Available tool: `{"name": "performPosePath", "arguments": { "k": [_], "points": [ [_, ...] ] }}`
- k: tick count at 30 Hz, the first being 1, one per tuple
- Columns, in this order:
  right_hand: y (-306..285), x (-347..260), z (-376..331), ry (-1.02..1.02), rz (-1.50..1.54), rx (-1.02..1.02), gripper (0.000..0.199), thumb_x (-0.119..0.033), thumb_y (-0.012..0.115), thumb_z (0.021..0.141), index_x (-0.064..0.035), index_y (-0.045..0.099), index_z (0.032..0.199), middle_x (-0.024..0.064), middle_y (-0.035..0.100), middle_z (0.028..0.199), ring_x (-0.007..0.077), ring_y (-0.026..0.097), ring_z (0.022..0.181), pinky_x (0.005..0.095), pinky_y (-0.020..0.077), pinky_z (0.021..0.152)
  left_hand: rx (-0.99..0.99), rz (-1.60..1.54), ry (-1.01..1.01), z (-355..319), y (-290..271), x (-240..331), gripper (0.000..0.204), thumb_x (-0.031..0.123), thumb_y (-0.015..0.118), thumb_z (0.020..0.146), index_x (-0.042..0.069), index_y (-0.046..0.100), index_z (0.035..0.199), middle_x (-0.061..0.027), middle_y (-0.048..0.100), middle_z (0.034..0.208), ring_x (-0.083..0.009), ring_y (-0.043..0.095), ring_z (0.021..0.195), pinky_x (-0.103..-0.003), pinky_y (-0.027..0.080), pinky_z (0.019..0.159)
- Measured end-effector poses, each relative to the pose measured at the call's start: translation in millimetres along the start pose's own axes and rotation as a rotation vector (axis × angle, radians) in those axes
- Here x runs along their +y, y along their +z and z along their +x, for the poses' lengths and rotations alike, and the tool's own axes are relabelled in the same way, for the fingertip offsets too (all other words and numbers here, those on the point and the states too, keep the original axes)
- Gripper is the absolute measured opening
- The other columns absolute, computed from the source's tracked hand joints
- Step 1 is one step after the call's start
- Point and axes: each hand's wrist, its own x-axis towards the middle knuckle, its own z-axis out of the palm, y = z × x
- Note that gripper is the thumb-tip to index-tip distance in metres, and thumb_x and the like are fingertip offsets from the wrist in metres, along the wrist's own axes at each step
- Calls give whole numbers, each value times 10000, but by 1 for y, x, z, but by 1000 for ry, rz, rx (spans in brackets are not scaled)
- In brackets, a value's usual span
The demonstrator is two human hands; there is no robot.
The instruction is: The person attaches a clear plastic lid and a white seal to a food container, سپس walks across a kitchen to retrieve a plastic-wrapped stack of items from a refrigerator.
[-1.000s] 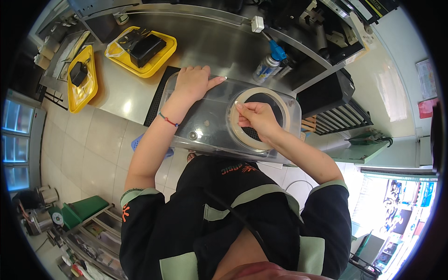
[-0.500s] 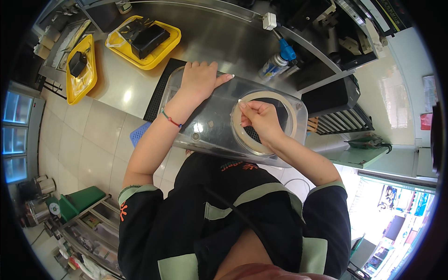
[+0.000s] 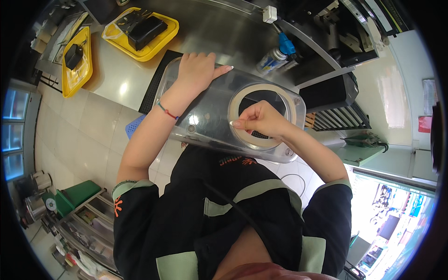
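A large clear plastic container [image 3: 205,105] lies in front of me across a black perforated mat, its upper face holding a round opening edged by a cream-coloured ring [image 3: 265,87]. Over the container's far left edge, the fingers of my left hand [image 3: 197,74] are curled, with the thumb stretched along the top. My right hand [image 3: 263,119] is closed in a pinch at the left side of the ring; the thumb tip lies over the ring and the other fingers are partly inside the opening. Whether anything thin sits between those fingertips is hidden.
Two yellow trays [image 3: 173,35] [image 3: 86,74] with black items stand to the left on the steel counter [image 3: 112,77]. A gas canister with a blue torch head [image 3: 274,60] stands beyond the container. A black box [image 3: 329,93] is at the right, above a dark slatted rack [image 3: 340,116].
My right hand has slid toward me along the ring's left side, still pinched. The left hand keeps its place on the container. The whole view has shifted slightly.
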Motion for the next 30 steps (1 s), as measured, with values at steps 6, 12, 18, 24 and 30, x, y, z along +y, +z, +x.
{"name": "performPosePath", "arguments": {
  "k": [6,12,18,24,30],
  "points": [
    [18,3,-2,-96,-109,159,191,-181,706,809,0,685,752,1,611,617,44,526,549,195,416,518,-21,78,-19,2,5,2,586,615,434,841,54,585,766,-103,619,767,-295,592,792,-412,422,770],
    [-14,-24,-26,-33,-414,-118,147,-138,696,807,8,693,795,6,630,636,41,542,568,181,431,539,1,12,-22,0,3,-2,593,622,436,836,53,596,786,-100,623,788,-287,591,825,-409,422,789],
    [-23,-4,-21,-47,-269,-258,139,-135,718,781,-4,700,823,26,651,689,49,571,614,185,450,583,-105,51,-45,2,-4,3,616,625,434,829,43,633,843,-125,646,834,-298,596,868,-392,432,804],
    [-16,6,-22,-5,-102,-263,148,-138,723,776,-5,699,835,33,658,701,50,574,617,186,451,589,58,20,1,-1,5,2,578,617,454,829,59,583,750,-95,605,730,-288,589,761,-404,432,748],
    [-35,-24,-31,-91,-544,-244,158,-173,728,762,-26,704,816,36,650,650,65,583,589,212,453,561,0,59,-34,3,5,-1,571,617,448,834,67,585,769,-87,615,743,-287,588,777,-400,416,768]
  ]
}}
